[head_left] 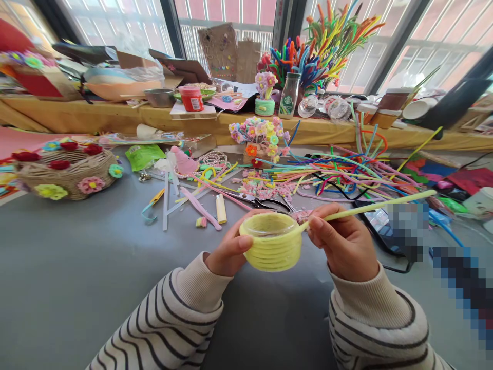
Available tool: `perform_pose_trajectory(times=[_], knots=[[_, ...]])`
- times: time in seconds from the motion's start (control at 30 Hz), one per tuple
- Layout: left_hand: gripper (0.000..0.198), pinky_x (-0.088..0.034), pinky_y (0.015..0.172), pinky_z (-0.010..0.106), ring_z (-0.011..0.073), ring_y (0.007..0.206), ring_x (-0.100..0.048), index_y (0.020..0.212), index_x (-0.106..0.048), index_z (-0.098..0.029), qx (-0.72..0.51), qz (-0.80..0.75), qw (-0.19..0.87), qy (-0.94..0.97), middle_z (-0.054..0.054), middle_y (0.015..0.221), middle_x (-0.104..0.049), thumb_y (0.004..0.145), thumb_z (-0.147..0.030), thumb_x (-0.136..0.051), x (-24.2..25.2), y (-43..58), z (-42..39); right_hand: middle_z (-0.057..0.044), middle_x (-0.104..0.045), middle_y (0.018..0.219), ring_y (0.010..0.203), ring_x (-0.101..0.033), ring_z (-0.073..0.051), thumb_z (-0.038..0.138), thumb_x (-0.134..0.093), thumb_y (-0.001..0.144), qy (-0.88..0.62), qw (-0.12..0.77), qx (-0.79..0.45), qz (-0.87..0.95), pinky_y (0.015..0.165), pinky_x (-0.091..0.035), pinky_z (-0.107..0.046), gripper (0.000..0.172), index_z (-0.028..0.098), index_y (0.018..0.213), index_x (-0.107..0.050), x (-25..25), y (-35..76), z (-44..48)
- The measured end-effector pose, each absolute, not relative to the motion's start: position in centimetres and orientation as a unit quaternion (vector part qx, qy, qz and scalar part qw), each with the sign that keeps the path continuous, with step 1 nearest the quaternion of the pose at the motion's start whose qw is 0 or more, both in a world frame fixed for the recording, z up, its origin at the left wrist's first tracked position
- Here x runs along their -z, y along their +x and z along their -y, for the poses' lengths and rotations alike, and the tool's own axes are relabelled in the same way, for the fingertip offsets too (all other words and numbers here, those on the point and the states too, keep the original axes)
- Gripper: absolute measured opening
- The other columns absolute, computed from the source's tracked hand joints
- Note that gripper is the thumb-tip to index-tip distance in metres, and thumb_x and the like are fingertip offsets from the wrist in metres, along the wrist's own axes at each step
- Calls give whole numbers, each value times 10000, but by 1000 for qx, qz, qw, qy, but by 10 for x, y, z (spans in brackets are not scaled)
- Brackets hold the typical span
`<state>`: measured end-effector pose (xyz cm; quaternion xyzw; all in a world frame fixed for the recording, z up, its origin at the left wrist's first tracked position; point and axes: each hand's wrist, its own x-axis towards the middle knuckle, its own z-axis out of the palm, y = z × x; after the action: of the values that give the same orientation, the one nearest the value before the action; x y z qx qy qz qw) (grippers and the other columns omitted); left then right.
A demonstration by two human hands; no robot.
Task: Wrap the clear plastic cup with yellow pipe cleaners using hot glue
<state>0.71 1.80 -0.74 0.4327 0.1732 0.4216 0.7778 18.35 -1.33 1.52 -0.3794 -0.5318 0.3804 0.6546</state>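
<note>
A grey table (77, 267) fills the lower view, its far half littered with craft bits. Across the right of it sprawls a loose heap of coloured pipe cleaners (339, 172), well apart from a woven basket (65, 177) trimmed with fabric flowers at the left edge.

Nearer, above the bare table front, two hands in striped sleeves meet. The right hand (344, 244) is curled, pinching a yellow pipe cleaner (377, 205) between thumb and fingers just beside the cup's rim. The left hand (227, 252) grasps the cup's left wall, thumb on the outside and fingers hidden behind.

The small round cup (271, 249) is held off the table between the hands, tilted slightly toward the camera. Its outer wall is covered from base to near the rim in tight, stacked coils of fuzzy pale-yellow pipe cleaner. The rim and inside look like clear plastic, though the glare makes that hard to confirm. From the top coil the free length of the yellow pipe cleaner runs straight out to the right and slightly upward, past the right hand.

Behind the cup, a pair of scissors (265, 204) lies flat among pink scraps.
</note>
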Motion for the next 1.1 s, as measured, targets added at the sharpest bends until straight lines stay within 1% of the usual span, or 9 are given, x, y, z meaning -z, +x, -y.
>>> perform_pose_trajectory(times=[0.13, 0.37, 0.63, 0.73, 0.8, 0.93, 1.03, 1.1], knots=[[574, -436, 846, 436, 361, 1049, -563, 1030, -620, -197, -409, -172, 784, 435, 108, 1061, -663, 540, -486, -695, 7, 6, -17, 59, -497, 471, 389, -410, -55, 325, -670, 736, -381, 644, -400, 529, 371, -305, -184, 175, 188, 685, -575, -12, 183, 13], [581, -412, 911, 466, 386, 1131, -507, 998, -638, -185, -404, -159, 793, 427, 125, 1121, -639, 518, -506, -702, 5, 8, -17, 61, -479, 464, 400, -414, -53, 322, -663, 750, -374, 636, -421, 528, 379, -303, -179, 181, 182, 686, -569, -9, 180, 12], [557, -371, 968, 477, 377, 1108, -536, 982, -656, -166, -386, -134, 809, 423, 129, 1030, -685, 537, -499, -688, 5, 6, -19, 57, -521, 509, 406, -425, -35, 300, -662, 757, -348, 638, -450, 518, 388, -317, -155, 151, 186, 691, -587, -7, 177, 13], [525, -351, 989, 483, 369, 1117, -534, 979, -666, -156, -378, -119, 820, 414, 126, 1012, -696, 572, -487, -674, 4, 6, -19, 55, -512, 509, 409, -416, -33, 307, -665, 753, -347, 640, -465, 504, 385, -302, -150, 159, 184, 684, -591, -6, 176, 13], [470, -329, 1007, 485, 361, 1146, -514, 960, -678, -153, -371, -103, 829, 406, 117, 1021, -696, 613, -470, -656, 3, 7, -19, 60, -494, 498, 411, -405, -32, 314, -671, 747, -350, 642, -473, 491, 388, -299, -148, 165, 188, 676, -592, -5, 175, 13], [322, -293, 1038, 473, 340, 1200, -469, 833, -717, -160, -367, -62, 844, 387, 92, 1035, -697, 683, -429, -621, 1, 10, -19, 59, -480, 479, 409, -388, -33, 343, -696, 719, -355, 656, -479, 463, 391, -298, -152, 189, 193, 661, -597, -3, 171, 12], [305, -283, 1043, 477, 340, 1213, -455, 789, -721, -153, -367, -55, 849, 375, 94, 1040, -695, 699, -423, -612, -1, 11, -20, 57, -472, 467, 410, -383, -38, 370, -712, 694, -360, 663, -487, 440, 397, -307, -162, 213, 189, 652, -607, -1, 170, 10], [318, -281, 1043, 483, 342, 1214, -452, 821, -715, -141, -368, -63, 854, 363, 102, 1049, -690, 703, -416, -608, -2, 11, -21, 54, -472, 469, 418, -393, -43, 373, -711, 693, -362, 661, -494, 433, 403, -316, -167, 209, 187, 663, -618, 0, 169, 10]])
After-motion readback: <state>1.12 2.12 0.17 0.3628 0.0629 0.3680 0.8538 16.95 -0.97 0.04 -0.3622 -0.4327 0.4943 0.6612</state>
